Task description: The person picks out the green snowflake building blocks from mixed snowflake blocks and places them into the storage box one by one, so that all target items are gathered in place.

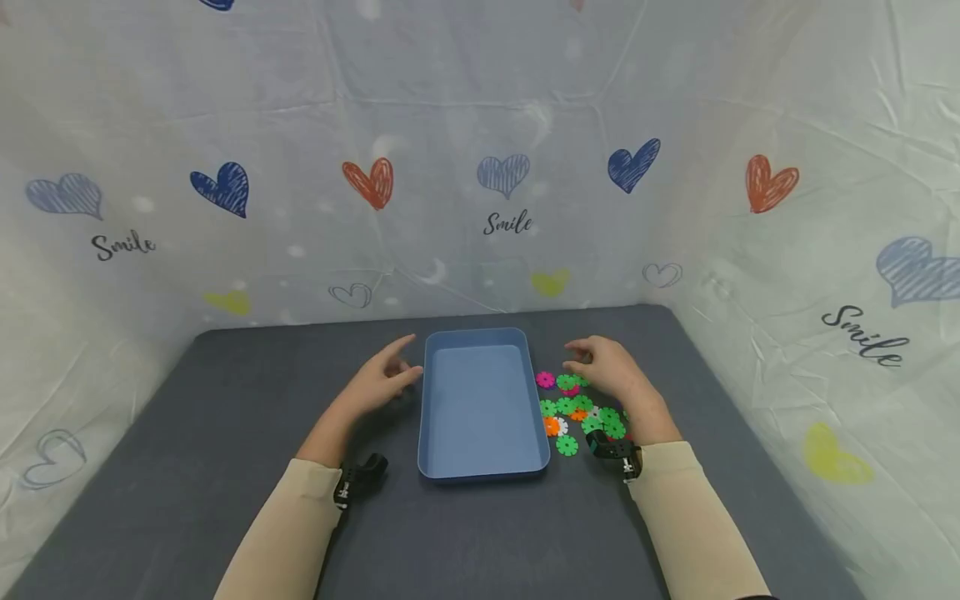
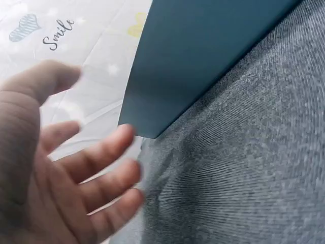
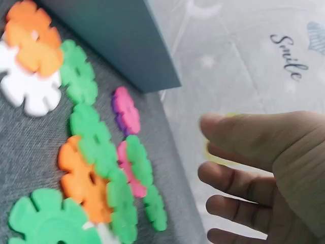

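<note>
A shallow blue tray stands in the middle of the table, with nothing in it. Just off its left side is my left hand, fingers spread and relaxed; in the left wrist view that hand holds nothing beside the tray's outer wall. My right hand hovers at the right, over the far edge of a group of flower-shaped plastic discs. Its fingers are loosely bent with nothing between them. Green discs, orange discs, white and pink ones lie flat, some overlapping.
The dark grey cloth-covered table reaches out on both sides of the tray. A pale curtain printed with hearts hangs at the back and sides. The discs lie close along the tray's right wall. Each wrist wears a black camera strap.
</note>
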Demonstrator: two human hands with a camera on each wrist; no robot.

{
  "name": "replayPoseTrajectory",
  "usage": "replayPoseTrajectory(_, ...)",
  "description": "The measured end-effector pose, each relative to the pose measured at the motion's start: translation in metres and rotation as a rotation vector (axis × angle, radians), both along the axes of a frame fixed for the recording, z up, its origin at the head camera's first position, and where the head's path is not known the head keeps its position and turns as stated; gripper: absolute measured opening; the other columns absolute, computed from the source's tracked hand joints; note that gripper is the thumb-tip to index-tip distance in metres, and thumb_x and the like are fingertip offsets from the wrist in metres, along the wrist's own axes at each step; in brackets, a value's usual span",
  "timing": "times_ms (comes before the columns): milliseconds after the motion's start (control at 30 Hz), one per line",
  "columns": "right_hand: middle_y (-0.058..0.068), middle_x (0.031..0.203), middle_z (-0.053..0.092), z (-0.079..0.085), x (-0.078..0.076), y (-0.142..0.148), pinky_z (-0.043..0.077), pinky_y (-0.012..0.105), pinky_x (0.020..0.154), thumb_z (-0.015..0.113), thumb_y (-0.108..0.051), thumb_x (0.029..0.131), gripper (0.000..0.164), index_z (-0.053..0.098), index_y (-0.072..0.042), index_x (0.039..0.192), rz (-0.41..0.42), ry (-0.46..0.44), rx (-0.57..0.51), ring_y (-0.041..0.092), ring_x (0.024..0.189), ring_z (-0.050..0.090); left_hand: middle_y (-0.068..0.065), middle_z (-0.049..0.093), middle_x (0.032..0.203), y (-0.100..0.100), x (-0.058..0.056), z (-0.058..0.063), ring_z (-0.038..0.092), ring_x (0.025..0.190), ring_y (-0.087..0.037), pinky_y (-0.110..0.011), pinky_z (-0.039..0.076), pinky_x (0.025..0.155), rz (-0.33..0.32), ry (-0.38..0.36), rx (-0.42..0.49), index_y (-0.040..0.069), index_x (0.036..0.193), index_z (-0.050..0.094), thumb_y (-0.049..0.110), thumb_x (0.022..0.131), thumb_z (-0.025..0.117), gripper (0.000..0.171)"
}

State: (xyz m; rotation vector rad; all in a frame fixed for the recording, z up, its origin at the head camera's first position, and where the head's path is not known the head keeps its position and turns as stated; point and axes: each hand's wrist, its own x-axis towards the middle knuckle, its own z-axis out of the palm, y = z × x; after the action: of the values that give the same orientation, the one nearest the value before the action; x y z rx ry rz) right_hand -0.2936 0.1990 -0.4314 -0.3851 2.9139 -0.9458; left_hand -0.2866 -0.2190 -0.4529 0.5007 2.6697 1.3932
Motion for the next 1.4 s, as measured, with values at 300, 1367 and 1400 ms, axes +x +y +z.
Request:
replayPoseTrajectory(300,0.013,0.11,0.065,-0.015,-0.005,0.001,0.049,0.048,0.085,0.08,-0.023,0.091,0.047,0.069,-0.003,0.132,0.027,-0.089,0.021,0.029,0.096,0.057,-0.017,0.07,0.101,0.002,-0.006,-0.011,0.063,0.08,-0.033,-0.041,0.051,0.069,-0.124,-0.114,0.095,0.004,0.159,0.037,0.019,0.102,0.068,0.067)
replayPoseTrajectory(1367,0.005,0.109,0.068,0.021,0.011,-0.018,0.053,0.043,0.079,0.071,-0.021,0.093,0.039,0.071,-0.007,0.129,0.049,0.176,0.061,0.022,0.091,0.061,-0.009,0.073,0.098,0.007,0.015,0.009,0.064,0.083,-0.031,-0.04,0.049,0.074,-0.085,-0.185,0.133,-0.001,0.149,0.052,0.012,0.098,0.073,0.057)
replayPoseTrajectory(1400,0.005,0.109,0.067,0.025,0.013,-0.02,0.053,0.043,0.08,0.071,-0.02,0.093,0.038,0.071,-0.007,0.129,0.052,0.186,0.054,0.022,0.091,0.061,-0.009,0.073,0.098,0.007,0.014,0.009,0.064,0.083,-0.031,-0.04,0.049,0.074,-0.084,-0.185,0.132,-0.001,0.149,0.052,0.012,0.098,0.073,0.057)
